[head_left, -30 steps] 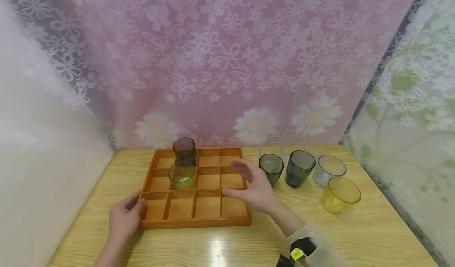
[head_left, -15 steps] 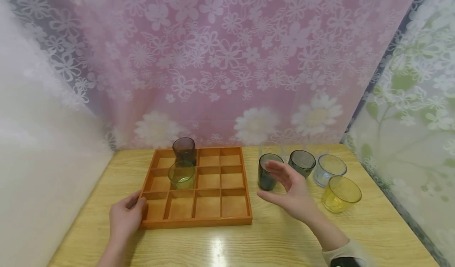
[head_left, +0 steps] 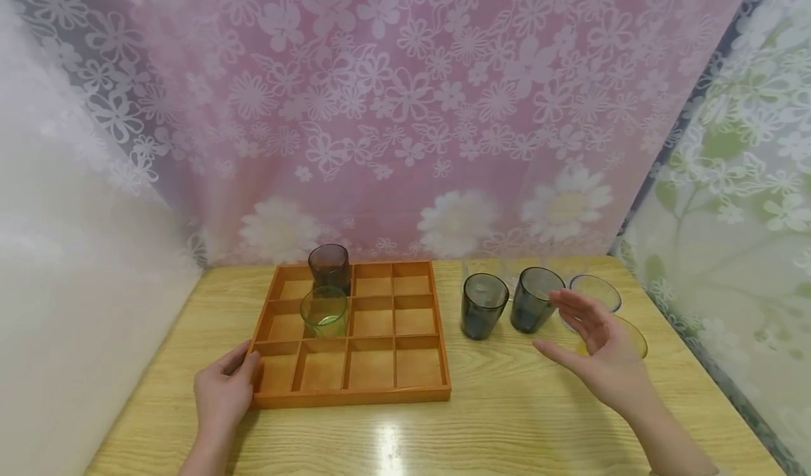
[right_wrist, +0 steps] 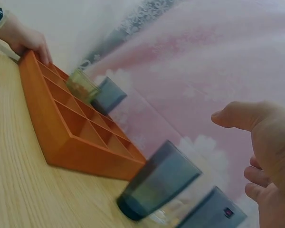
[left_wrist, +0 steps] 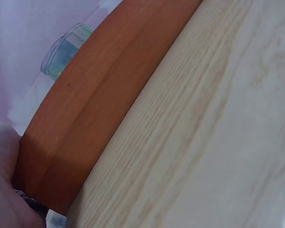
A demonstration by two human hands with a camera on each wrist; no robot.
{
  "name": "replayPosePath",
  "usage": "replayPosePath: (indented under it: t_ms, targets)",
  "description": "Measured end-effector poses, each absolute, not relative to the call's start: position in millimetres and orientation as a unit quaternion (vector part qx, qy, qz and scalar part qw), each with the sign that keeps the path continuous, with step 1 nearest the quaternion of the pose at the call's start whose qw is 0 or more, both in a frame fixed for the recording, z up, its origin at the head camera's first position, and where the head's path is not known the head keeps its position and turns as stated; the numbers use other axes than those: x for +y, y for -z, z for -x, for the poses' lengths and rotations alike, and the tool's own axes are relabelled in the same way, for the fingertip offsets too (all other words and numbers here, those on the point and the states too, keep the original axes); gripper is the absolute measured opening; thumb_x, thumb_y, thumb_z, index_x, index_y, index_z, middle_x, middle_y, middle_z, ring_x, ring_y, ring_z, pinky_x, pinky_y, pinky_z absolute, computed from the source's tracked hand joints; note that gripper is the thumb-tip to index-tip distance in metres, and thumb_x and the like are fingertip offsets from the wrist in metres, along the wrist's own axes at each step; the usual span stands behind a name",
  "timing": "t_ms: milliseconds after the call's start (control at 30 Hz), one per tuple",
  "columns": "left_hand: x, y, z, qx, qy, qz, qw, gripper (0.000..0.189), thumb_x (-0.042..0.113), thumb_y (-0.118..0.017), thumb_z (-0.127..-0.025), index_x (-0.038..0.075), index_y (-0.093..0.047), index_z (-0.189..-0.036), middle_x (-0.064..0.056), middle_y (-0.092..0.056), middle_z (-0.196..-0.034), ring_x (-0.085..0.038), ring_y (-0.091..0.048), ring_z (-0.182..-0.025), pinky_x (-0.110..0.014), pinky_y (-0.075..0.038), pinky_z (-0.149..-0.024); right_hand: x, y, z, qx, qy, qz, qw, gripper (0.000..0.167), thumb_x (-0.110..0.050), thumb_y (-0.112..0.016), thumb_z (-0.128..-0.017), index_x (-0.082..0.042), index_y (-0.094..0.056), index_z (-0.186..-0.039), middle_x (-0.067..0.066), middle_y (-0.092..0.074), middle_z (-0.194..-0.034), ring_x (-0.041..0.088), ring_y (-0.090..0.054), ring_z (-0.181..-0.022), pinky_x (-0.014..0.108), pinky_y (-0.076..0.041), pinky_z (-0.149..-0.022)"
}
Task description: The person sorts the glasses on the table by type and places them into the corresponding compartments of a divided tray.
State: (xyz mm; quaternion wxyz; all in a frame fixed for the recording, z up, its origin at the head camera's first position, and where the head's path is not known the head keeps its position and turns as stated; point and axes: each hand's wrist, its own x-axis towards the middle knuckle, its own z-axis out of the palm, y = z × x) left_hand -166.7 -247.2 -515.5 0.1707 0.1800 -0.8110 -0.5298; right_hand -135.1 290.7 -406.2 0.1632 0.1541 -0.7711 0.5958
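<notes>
My left hand [head_left: 222, 384] grips the front left corner of a wooden compartment tray [head_left: 370, 395], its thumb over the rim. A purple-grey glass [head_left: 329, 266] stands in the back row of the tray, second compartment from the left. Directly in front of it, in the middle row, sits a green glass [head_left: 324, 312]. To the right of the tray my right hand [head_left: 605, 360] hovers with fingers and thumb spread, holding nothing. It partly hides a yellow glass [head_left: 636, 335] and a clear blue-rimmed glass [head_left: 595, 290].
Two dark grey glasses [head_left: 483, 308] [head_left: 535, 303] stand upright between the tray and my right hand. Behind them are faint clear shapes by the flowered curtain [head_left: 380, 145]. The wood-grain table [head_left: 329, 441] meets a pale cloth on the left.
My right hand has moved from above the tray's right side rightward past the dark grey glasses to the yellow glass. My left hand and the tray have stayed put.
</notes>
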Motion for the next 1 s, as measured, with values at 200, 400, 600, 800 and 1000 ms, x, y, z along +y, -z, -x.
replayPosePath:
  t_ms: [200, 400, 600, 800, 1000]
  targets:
    - [-243.6, 514.5, 168.2, -0.812, 0.526, -0.175, 0.181, 0.031, 0.010, -0.072, -0.101, -0.003, -0.073, -0.130, -0.022, -0.072, -0.124, -0.011, -0.067, -0.110, -0.005, -0.050, -0.076, 322.3, 412.2, 127.5, -0.760, -0.610, -0.101, 0.199, 0.074, 0.025, -0.081, -0.078, 0.012, -0.051, -0.144, 0.001, -0.064, -0.139, 0.007, -0.059, -0.128, 0.015, -0.044, -0.106]
    - [-243.7, 515.2, 168.2, -0.811, 0.530, -0.173, 0.177, 0.033, 0.009, -0.070, -0.102, -0.005, -0.071, -0.132, -0.023, -0.070, -0.128, -0.034, -0.064, -0.121, -0.003, -0.048, -0.076, 352.3, 421.2, 126.2, -0.784, -0.573, -0.054, 0.232, 0.076, 0.025, -0.083, -0.075, 0.009, -0.054, -0.144, -0.004, -0.064, -0.138, 0.003, -0.058, -0.128, 0.010, -0.043, -0.103]
    - [-245.5, 515.3, 167.1, -0.814, 0.524, -0.178, 0.178, 0.033, 0.011, -0.070, -0.102, -0.004, -0.072, -0.131, -0.022, -0.070, -0.128, -0.032, -0.065, -0.119, -0.004, -0.049, -0.075, 375.1, 430.5, 126.2, -0.803, -0.547, 0.025, 0.235, 0.078, 0.014, -0.084, -0.083, -0.009, -0.054, -0.151, -0.009, -0.057, -0.146, -0.002, -0.049, -0.136, 0.007, -0.037, -0.106]
    - [-244.5, 513.8, 166.5, -0.814, 0.522, -0.180, 0.181, 0.032, 0.010, -0.070, -0.102, -0.004, -0.072, -0.130, -0.022, -0.070, -0.127, -0.030, -0.066, -0.117, -0.006, -0.051, -0.074, 388.4, 445.1, 125.8, -0.831, -0.499, 0.058, 0.239, 0.080, 0.005, -0.086, -0.086, -0.009, -0.048, -0.155, -0.009, -0.051, -0.153, -0.001, -0.046, -0.139, 0.009, -0.036, -0.110]
    - [-245.1, 515.3, 165.3, -0.811, 0.523, -0.184, 0.186, 0.032, 0.012, -0.072, -0.101, -0.003, -0.074, -0.129, -0.022, -0.072, -0.125, 0.004, -0.066, -0.098, -0.006, -0.051, -0.074, 396.2, 466.3, 128.3, -0.839, -0.491, 0.079, 0.222, 0.082, -0.002, -0.086, -0.089, -0.007, -0.042, -0.159, -0.010, -0.050, -0.153, -0.007, -0.046, -0.133, 0.008, -0.035, -0.109]
